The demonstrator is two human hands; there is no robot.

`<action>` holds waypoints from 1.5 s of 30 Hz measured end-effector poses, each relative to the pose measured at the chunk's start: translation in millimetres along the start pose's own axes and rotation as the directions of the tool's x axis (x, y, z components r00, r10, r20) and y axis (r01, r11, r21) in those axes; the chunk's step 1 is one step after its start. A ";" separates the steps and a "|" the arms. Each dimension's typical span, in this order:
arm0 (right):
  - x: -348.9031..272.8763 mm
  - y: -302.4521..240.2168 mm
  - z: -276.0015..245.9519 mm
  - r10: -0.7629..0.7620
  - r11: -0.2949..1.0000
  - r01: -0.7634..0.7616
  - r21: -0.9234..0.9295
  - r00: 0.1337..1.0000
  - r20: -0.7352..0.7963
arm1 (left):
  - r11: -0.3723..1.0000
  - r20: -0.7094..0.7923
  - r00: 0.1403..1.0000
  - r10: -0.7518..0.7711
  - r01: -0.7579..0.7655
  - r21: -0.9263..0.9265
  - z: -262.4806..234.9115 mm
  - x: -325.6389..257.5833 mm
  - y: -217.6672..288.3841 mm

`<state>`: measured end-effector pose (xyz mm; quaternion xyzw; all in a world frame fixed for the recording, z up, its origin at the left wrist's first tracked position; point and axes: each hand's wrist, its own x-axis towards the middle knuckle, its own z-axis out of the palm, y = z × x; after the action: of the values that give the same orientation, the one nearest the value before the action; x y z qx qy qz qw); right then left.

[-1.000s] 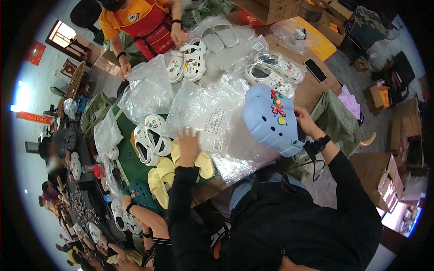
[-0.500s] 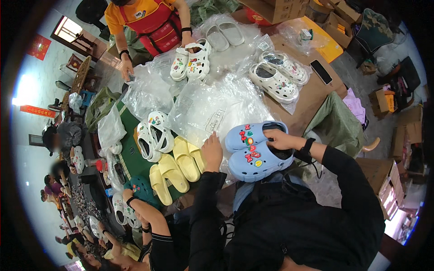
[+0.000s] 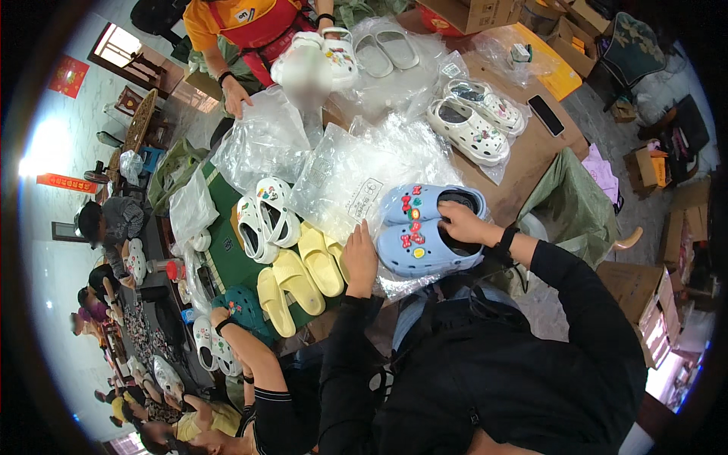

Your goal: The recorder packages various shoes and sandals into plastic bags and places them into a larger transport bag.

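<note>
A pair of light blue clogs (image 3: 425, 254) with red, green and yellow charms sits side by side in front of me, toes to the left. My right hand (image 3: 464, 224) is closed on them, its fingers reaching into the heel openings. Just left of the toes, my left hand (image 3: 359, 262) grips the near edge of a large clear plastic bag (image 3: 394, 163) that is spread flat; its thumb is hidden. Part of the bag lies under the clogs.
Yellow slides (image 3: 292, 284) and white clogs (image 3: 265, 216) lie to the left on a green mat. Bagged white clogs (image 3: 470, 133) and a black phone (image 3: 546, 115) are at the right. A co-worker across holds other white clogs (image 3: 339, 61). Another person's arm (image 3: 254, 349) is close at my left.
My right hand has brought the blue clogs slightly left, over the bag, nearer my left hand. Across the table, the co-worker has lifted the white clogs and moved them back.
</note>
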<state>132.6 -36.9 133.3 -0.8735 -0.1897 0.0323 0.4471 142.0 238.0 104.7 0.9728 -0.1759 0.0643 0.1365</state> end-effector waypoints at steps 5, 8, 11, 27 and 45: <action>0.6 5.8 13.3 0.085 0.996 -0.088 -0.007 0.975 -0.204 | 0.991 -0.054 0.992 -0.116 0.112 -0.069 1.5 -7.4 12.4; 3.9 -3.4 20.6 0.102 0.994 -0.110 -0.017 0.964 -0.245 | 0.930 -0.095 0.933 -0.347 0.329 -0.164 6.4 -7.8 13.9; 9.4 -12.6 27.2 0.120 0.993 -0.109 0.055 0.954 -0.275 | 0.748 0.105 0.823 -0.558 0.553 -0.367 10.8 -7.4 8.0; 11.3 -17.4 32.8 0.192 0.913 -0.305 -0.271 0.908 -0.373 | 0.671 -0.126 0.834 -0.537 0.332 -0.662 4.2 -7.3 25.3; -6.4 -16.0 33.3 0.122 0.883 -0.256 -0.394 0.935 -0.334 | 0.946 -0.109 0.942 0.316 -0.306 0.103 -9.6 -21.9 22.1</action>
<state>114.3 -5.1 125.3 -0.9597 -0.0349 -0.0990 0.2608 113.0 228.0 115.4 0.9317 -0.3157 0.1528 0.0942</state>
